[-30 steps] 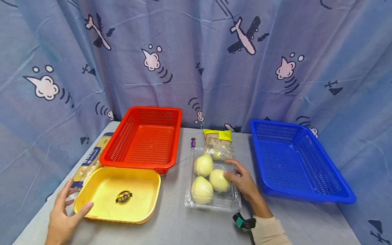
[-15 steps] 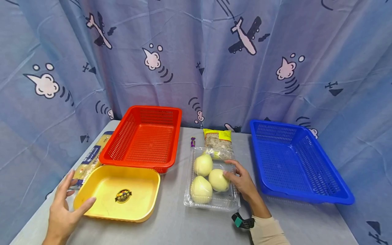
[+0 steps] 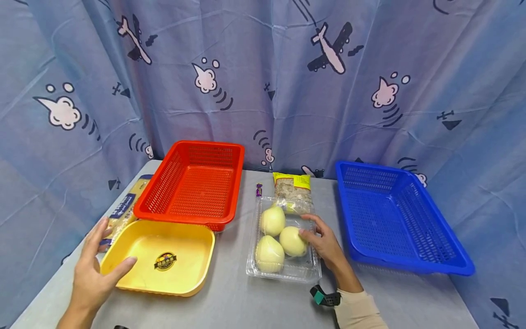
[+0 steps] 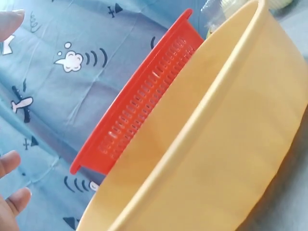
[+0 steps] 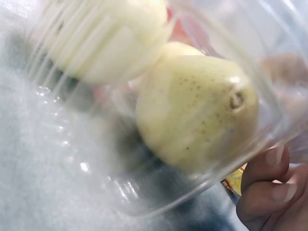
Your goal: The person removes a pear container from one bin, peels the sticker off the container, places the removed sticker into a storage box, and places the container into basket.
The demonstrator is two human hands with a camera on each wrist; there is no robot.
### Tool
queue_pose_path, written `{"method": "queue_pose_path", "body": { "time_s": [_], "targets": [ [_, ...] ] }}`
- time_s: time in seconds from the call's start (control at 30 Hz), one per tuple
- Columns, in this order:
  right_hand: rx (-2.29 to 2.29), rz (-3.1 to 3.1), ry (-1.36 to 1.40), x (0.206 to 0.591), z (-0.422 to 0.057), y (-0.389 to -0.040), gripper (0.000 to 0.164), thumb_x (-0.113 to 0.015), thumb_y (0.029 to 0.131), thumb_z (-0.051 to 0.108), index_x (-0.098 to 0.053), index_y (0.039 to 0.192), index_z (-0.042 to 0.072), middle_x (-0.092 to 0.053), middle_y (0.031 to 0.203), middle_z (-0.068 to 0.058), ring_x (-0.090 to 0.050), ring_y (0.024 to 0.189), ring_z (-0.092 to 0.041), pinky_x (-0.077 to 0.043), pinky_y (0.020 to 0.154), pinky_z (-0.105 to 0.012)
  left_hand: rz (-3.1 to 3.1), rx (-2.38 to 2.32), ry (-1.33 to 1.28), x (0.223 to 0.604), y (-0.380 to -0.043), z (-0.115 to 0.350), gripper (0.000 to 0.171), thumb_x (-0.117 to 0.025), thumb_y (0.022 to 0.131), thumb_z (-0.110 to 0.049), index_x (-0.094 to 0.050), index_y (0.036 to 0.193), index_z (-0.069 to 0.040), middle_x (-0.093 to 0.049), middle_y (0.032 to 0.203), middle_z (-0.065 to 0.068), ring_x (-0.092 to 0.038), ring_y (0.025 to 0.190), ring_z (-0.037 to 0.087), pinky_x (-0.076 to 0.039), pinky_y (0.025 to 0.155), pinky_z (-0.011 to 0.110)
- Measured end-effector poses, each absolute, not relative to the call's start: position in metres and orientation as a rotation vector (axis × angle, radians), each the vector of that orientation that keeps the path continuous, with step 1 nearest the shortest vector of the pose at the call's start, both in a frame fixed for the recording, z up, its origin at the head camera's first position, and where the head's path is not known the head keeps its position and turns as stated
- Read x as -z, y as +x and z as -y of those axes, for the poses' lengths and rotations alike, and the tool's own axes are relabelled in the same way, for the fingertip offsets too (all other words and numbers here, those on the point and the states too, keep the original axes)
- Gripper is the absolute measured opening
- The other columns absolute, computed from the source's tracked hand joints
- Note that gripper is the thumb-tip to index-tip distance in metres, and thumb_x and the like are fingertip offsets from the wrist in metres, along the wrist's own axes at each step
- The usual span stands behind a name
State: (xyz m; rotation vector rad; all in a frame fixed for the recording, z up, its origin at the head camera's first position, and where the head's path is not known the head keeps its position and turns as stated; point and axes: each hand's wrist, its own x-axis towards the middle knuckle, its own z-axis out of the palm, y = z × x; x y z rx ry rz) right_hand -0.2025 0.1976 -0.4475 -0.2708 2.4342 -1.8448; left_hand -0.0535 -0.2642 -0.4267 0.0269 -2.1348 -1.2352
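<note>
My right hand [image 3: 326, 244] grips the right side of a clear plastic box [image 3: 302, 273], thumb on top. Three pale yellow-green pears [image 3: 270, 254] lie inside it. Close up in the right wrist view, a speckled pear [image 5: 192, 110] shows through the plastic, and the curled fingers [image 5: 267, 166] are beside the box wall. My left hand [image 3: 91, 274] hovers at the left end of a yellow plastic basin [image 3: 193, 290], its thumb and fingers spread, holding nothing. A round dark sticker [image 3: 165, 261] marks the basin's floor. In the left wrist view, fingertips [image 4: 19, 199] appear apart from the basin wall.
Behind the yellow basin stands a red perforated basket [image 3: 232, 201]. A blue basket [image 3: 411, 262] is at the right. A noodle-like packet [image 3: 125, 205] lies left of the red basket. Behind the box are a yellow-topped bag [image 3: 292, 183] and a purple-wrapped sweet [image 3: 259, 190]. A patterned curtain [image 3: 263, 82] hangs behind.
My left hand has moved a little right and forward over the basin's left end. My right hand stays at the box. The whole view has shifted slightly.
</note>
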Motion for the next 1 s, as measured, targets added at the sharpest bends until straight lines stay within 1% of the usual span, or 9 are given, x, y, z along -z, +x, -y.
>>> {"method": "queue_pose_path", "body": {
  "time_s": [0.1, 0.23, 0.43, 0.6, 0.7, 0.87, 1.0],
  "targets": [
    [1.847, -2.432, -0.266, 0.448, -0.198, -0.203, 0.042, -0.067, 0.090, 0.007, -0.054, 0.130, 0.001, -0.044, 0.084, -0.011, -0.041, 0.080, -0.024, -0.038, 0.065, -0.031, 2.107, 1.266, -0.005, 0.426, -0.056, 0.262, 0.105, -0.076, 0.058, 0.019, -0.037, 0.150, -0.013, -0.036, 0.149, 0.006, -0.036, 0.119, 0.011, -0.027, 0.088, 0.018],
    [1.847, -2.432, -0.268, 0.448, -0.197, -0.203, 0.042, -0.067, 0.090, 0.007, -0.054, 0.130, 0.001, -0.042, 0.081, -0.010, -0.041, 0.076, -0.023, -0.037, 0.062, -0.029, 2.073, 1.295, -0.071, 0.424, -0.058, 0.259, 0.105, -0.074, 0.056, 0.023, -0.037, 0.149, -0.009, -0.036, 0.149, 0.009, -0.036, 0.120, 0.015, -0.028, 0.089, 0.018],
    [1.860, -2.427, -0.288, 0.447, -0.197, -0.203, 0.042, -0.066, 0.090, 0.006, -0.054, 0.130, 0.000, -0.041, 0.079, -0.009, -0.041, 0.070, -0.020, -0.036, 0.057, -0.027, 2.037, 1.298, -0.182, 0.417, -0.062, 0.252, 0.105, -0.072, 0.053, 0.025, -0.037, 0.148, -0.002, -0.036, 0.149, 0.009, -0.038, 0.123, 0.015, -0.030, 0.094, 0.019],
    [1.867, -2.415, -0.298, 0.447, -0.198, -0.203, 0.043, -0.066, 0.089, 0.006, -0.054, 0.130, 0.000, -0.042, 0.078, -0.010, -0.041, 0.068, -0.019, -0.037, 0.055, -0.026, 1.994, 1.300, -0.271, 0.414, -0.067, 0.243, 0.102, -0.071, 0.055, 0.023, -0.036, 0.147, 0.001, -0.036, 0.149, 0.011, -0.037, 0.125, 0.018, -0.029, 0.094, 0.022],
    [1.874, -2.412, -0.290, 0.448, -0.199, -0.204, 0.043, -0.066, 0.089, 0.005, -0.054, 0.130, 0.000, -0.041, 0.078, -0.009, -0.041, 0.069, -0.019, -0.037, 0.055, -0.026, 1.983, 1.317, -0.301, 0.412, -0.072, 0.237, 0.101, -0.070, 0.056, 0.022, -0.035, 0.148, -0.001, -0.035, 0.149, 0.012, -0.036, 0.125, 0.019, -0.028, 0.094, 0.024],
    [1.875, -2.413, -0.296, 0.448, -0.200, -0.204, 0.043, -0.066, 0.089, 0.006, -0.054, 0.130, 0.001, -0.041, 0.078, -0.009, -0.041, 0.070, -0.020, -0.038, 0.056, -0.026, 1.910, 1.352, -0.408, 0.412, -0.082, 0.226, 0.100, -0.069, 0.055, 0.021, -0.034, 0.147, 0.002, -0.033, 0.150, 0.018, -0.037, 0.123, 0.026, -0.028, 0.094, 0.028],
    [1.869, -2.408, -0.296, 0.448, -0.200, -0.203, 0.043, -0.066, 0.090, 0.007, -0.053, 0.130, 0.001, -0.042, 0.079, -0.010, -0.042, 0.072, -0.021, -0.039, 0.057, -0.027, 1.883, 1.370, -0.440, 0.411, -0.087, 0.219, 0.098, -0.069, 0.056, 0.020, -0.034, 0.146, 0.005, -0.032, 0.151, 0.018, -0.036, 0.124, 0.028, -0.028, 0.095, 0.028]
  ]
}}
